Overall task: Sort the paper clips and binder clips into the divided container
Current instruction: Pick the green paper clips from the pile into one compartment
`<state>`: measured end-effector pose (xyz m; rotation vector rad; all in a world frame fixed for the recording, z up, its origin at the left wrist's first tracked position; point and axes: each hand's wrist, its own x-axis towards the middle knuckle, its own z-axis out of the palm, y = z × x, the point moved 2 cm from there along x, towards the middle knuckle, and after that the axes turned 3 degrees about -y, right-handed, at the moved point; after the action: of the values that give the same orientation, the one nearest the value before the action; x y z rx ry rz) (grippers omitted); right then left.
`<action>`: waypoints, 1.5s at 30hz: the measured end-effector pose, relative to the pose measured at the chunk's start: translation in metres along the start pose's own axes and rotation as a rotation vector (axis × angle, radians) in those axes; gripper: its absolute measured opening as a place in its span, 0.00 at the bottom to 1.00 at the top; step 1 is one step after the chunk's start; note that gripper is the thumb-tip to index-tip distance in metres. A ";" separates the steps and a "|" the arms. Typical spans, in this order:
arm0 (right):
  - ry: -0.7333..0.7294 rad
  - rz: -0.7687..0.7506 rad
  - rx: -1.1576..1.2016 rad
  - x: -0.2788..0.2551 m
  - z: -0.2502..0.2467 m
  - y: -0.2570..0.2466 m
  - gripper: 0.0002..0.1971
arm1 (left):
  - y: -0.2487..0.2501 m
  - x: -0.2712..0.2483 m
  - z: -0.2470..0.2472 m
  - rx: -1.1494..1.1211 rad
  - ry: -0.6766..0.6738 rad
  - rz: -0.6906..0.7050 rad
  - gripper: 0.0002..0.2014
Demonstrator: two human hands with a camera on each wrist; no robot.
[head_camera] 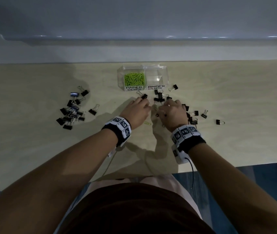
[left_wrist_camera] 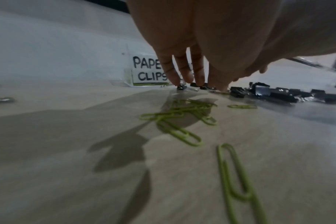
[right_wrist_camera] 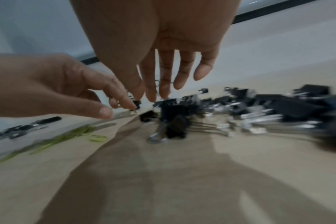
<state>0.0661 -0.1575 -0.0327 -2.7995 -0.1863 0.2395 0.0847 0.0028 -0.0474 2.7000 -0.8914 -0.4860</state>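
Near the table's far edge sits the clear divided container (head_camera: 164,71), green paper clips (head_camera: 134,79) filling its left compartment, the right one labelled for binder clips. Just before it, the left hand (head_camera: 135,111) reaches with straight fingers, tips touching a black binder clip (head_camera: 144,96); the right hand (head_camera: 172,114) hangs relaxed over scattered binder clips (head_camera: 159,97), seemingly gripping nothing, though that view is blurred. Loose paper clips (left_wrist_camera: 182,115) lie under the left palm. A further binder clip heap (head_camera: 72,110) lies well left, with bare tabletop (head_camera: 33,149) between it and the near edge.
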 end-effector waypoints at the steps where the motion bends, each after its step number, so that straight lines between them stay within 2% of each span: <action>1: -0.065 0.030 -0.057 0.003 0.002 -0.009 0.14 | -0.005 -0.004 -0.001 -0.030 0.036 -0.053 0.18; 4: -0.190 0.061 -0.145 0.003 0.016 -0.029 0.14 | -0.028 -0.028 -0.001 -0.130 0.118 -0.232 0.15; 7: -0.201 0.076 -0.099 -0.003 0.029 -0.037 0.13 | -0.041 -0.056 0.006 -0.140 0.130 -0.222 0.16; 11: -0.161 -0.005 -0.078 -0.012 0.031 -0.031 0.14 | -0.048 -0.080 0.019 -0.219 0.063 -0.135 0.24; 14: -0.116 0.018 -0.012 -0.014 0.030 -0.024 0.20 | -0.047 -0.093 0.022 -0.302 -0.034 -0.177 0.38; 16: -0.120 -0.005 -0.025 -0.015 0.032 -0.025 0.23 | -0.043 -0.095 0.022 -0.335 -0.059 -0.219 0.42; 21: -0.249 -0.162 -0.093 -0.017 0.037 -0.048 0.29 | -0.033 -0.077 0.018 -0.469 0.027 -0.318 0.33; 25: -0.233 -0.244 -0.037 -0.019 0.036 -0.060 0.27 | -0.033 -0.060 0.013 -0.431 0.022 -0.294 0.31; 28: -0.129 -0.178 0.036 -0.016 0.029 -0.058 0.21 | -0.038 -0.057 0.012 -0.399 0.032 -0.259 0.34; 32: -0.264 -0.004 0.112 -0.008 0.034 -0.063 0.22 | -0.039 -0.055 0.014 -0.327 -0.023 -0.278 0.39; 34: -0.298 -0.008 0.150 -0.004 0.038 -0.071 0.22 | -0.035 -0.051 0.014 -0.340 -0.020 -0.324 0.36; 37: -0.323 -0.020 0.170 0.001 0.040 -0.073 0.19 | -0.029 -0.047 0.015 -0.355 0.017 -0.388 0.26; 41: -0.276 -0.063 0.159 0.005 0.034 -0.070 0.11 | -0.028 -0.046 0.015 -0.366 0.029 -0.429 0.14; 45: -0.307 -0.149 0.017 0.008 0.038 -0.065 0.15 | -0.024 -0.045 0.007 -0.235 -0.025 -0.372 0.09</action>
<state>0.0608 -0.0836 -0.0477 -2.7012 -0.4590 0.6295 0.0607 0.0484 -0.0511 2.6447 -0.3069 -0.6543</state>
